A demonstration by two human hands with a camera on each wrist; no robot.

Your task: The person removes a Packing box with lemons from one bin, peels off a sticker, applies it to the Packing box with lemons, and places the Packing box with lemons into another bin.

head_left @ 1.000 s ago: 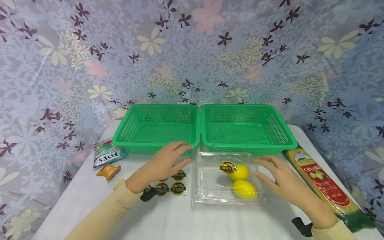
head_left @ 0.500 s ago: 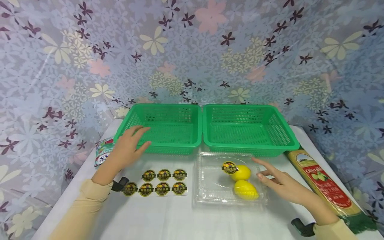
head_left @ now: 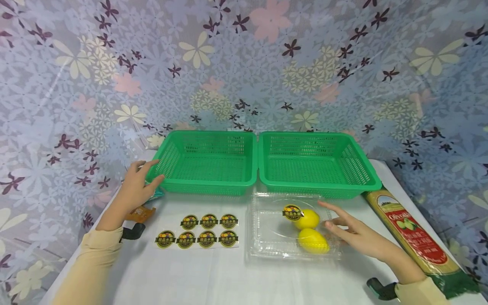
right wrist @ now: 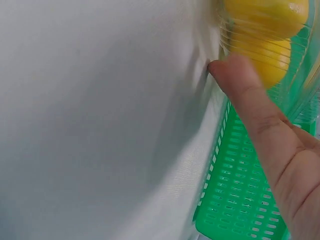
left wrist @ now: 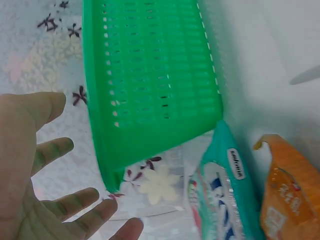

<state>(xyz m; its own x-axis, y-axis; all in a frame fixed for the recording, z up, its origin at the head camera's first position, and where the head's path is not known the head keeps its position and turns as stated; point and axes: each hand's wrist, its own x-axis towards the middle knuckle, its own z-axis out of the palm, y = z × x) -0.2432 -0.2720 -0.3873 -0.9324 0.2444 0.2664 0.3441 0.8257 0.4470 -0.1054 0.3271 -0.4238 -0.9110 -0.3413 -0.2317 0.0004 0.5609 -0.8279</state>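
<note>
My left hand [head_left: 131,190] hovers by the front left corner of the left green basket [head_left: 207,186], fingers spread and holding nothing. Below it lie a teal FOX'S bag [left wrist: 225,185] and a small orange wrapped snack [left wrist: 290,195], both partly hidden by the hand in the head view. A clear plastic clamshell box [head_left: 270,233] rests before the baskets, with two lemons [head_left: 313,241] inside and a round black-and-gold sticker [head_left: 292,213] on its lid. My right hand [head_left: 360,235] is at the box's right edge, index finger extended; whether it touches is unclear.
The right green basket [head_left: 320,186] stands against the left one. A sheet of round stickers [head_left: 196,245] lies left of the box. At the right edge of the white table [head_left: 213,279] lies a long pasta packet [head_left: 415,235] with a red label. Floral cloth hangs behind.
My left hand has moved left from beside the box, past the sticker sheet, to above the teal bag and orange snack. My right hand has stayed by the box, its fingers shifting slightly.
</note>
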